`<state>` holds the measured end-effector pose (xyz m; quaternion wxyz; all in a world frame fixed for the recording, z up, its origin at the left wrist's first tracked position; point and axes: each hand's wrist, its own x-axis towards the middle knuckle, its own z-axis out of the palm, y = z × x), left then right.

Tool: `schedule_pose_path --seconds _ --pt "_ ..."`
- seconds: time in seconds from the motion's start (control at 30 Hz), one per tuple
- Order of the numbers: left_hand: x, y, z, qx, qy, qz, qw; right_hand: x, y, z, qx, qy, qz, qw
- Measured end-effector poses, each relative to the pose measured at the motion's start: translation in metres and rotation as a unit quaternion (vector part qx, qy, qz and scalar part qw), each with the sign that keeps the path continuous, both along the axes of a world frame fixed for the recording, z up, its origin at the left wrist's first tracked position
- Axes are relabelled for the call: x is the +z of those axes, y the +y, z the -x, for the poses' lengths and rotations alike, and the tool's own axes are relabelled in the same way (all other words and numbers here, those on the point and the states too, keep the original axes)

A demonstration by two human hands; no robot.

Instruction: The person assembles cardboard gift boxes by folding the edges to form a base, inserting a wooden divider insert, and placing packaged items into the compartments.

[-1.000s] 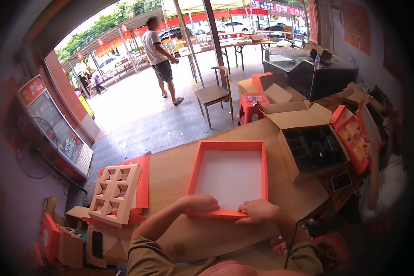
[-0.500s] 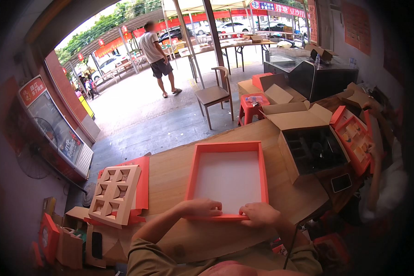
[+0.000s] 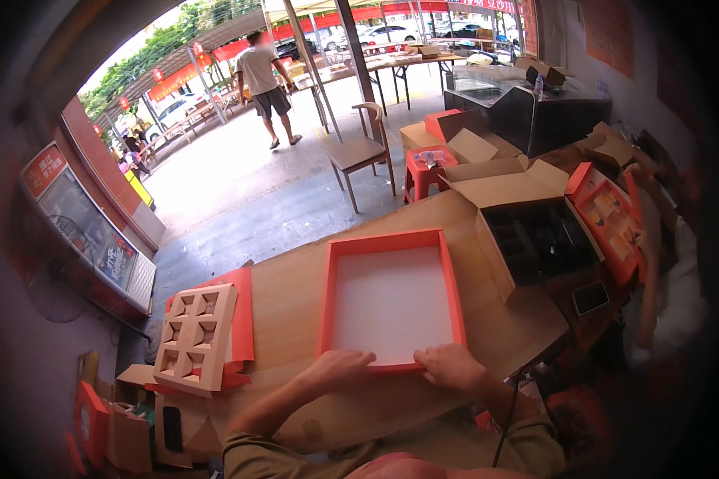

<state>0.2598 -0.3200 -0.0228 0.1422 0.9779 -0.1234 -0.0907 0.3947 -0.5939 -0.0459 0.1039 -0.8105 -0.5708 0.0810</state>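
A shallow red box (image 3: 454, 299) with a white inside lies in front of me on the wooden table, its near wall between my hands. My left hand (image 3: 342, 370) grips that wall by the left corner, fingers curled and thumb along the top edge. Toward the right end of the same wall, my right hand (image 3: 450, 367) pinches the rim with its fingers bent over it. A beige insert tray (image 3: 224, 323) with several square compartments rests to the left, partly on red cardboard (image 3: 243, 319).
On the right stand an open brown carton (image 3: 499, 267) with black contents and a phone (image 3: 590, 298). A co-worker's arm (image 3: 651, 271) is beside another red box (image 3: 587, 188) there. Cartons (image 3: 128, 435) crowd the lower left. Beyond the table are a chair (image 3: 359, 152) and red stool (image 3: 427, 169).
My left hand has shifted left along the near wall and my right hand has closed more tightly at the rim. The person outside has stepped away. The whole view has shifted slightly.
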Motion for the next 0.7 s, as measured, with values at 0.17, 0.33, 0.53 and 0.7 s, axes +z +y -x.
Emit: schedule_pose_path --seconds 0.17,0.33,0.53,0.7 --pt "-0.004 -0.004 0.014 0.042 -0.034 -0.079 0.995 0.001 -0.007 0.011 -0.036 -0.050 -0.034 0.997" --pt "-0.011 0.008 0.018 0.014 -0.107 -0.081 0.991 -0.003 -0.007 0.000 0.000 -0.103 -0.111 0.988" --pt "-0.029 0.019 0.028 -0.001 -0.144 -0.149 0.978 -0.018 -0.015 -0.002 -0.001 -0.164 -0.170 0.972" --pt "-0.016 0.008 0.033 0.015 -0.117 -0.126 0.985 0.001 -0.009 -0.002 0.001 -0.176 -0.218 0.960"
